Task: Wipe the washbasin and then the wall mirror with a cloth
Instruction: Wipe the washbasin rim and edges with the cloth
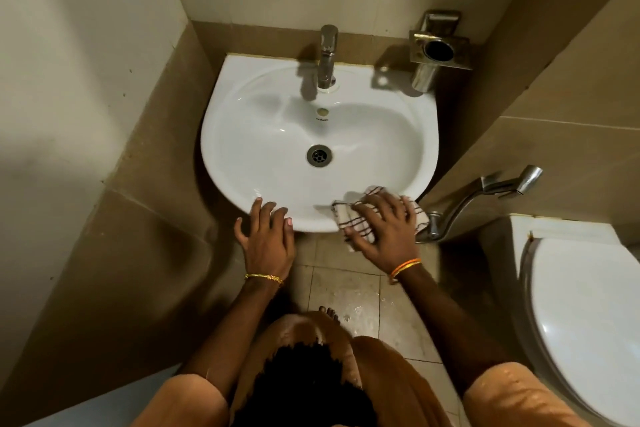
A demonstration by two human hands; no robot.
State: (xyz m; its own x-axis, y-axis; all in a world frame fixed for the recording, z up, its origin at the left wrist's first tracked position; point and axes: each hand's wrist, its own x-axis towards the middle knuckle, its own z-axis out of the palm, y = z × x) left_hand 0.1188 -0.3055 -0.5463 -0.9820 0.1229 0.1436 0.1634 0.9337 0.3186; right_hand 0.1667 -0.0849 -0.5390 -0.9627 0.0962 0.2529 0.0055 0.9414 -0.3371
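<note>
The white washbasin (263, 135) hangs on the back wall, with a steel tap (327, 55) at its far rim and a drain (319, 155) in the middle. A white cloth with dark checked lines (349, 217) lies on the basin's near right rim. My right hand (382, 230) presses flat on the cloth with the fingers spread. My left hand (268, 236) rests on the near left rim, fingers straight. The wall mirror is out of view.
A steel tumbler holder (438, 50) is fixed to the wall right of the tap. A steel hand sprayer (498, 185) hangs at the right wall. The white toilet (585, 315) stands at the right. Tiled walls close in on both sides; the floor tiles (360, 298) look wet.
</note>
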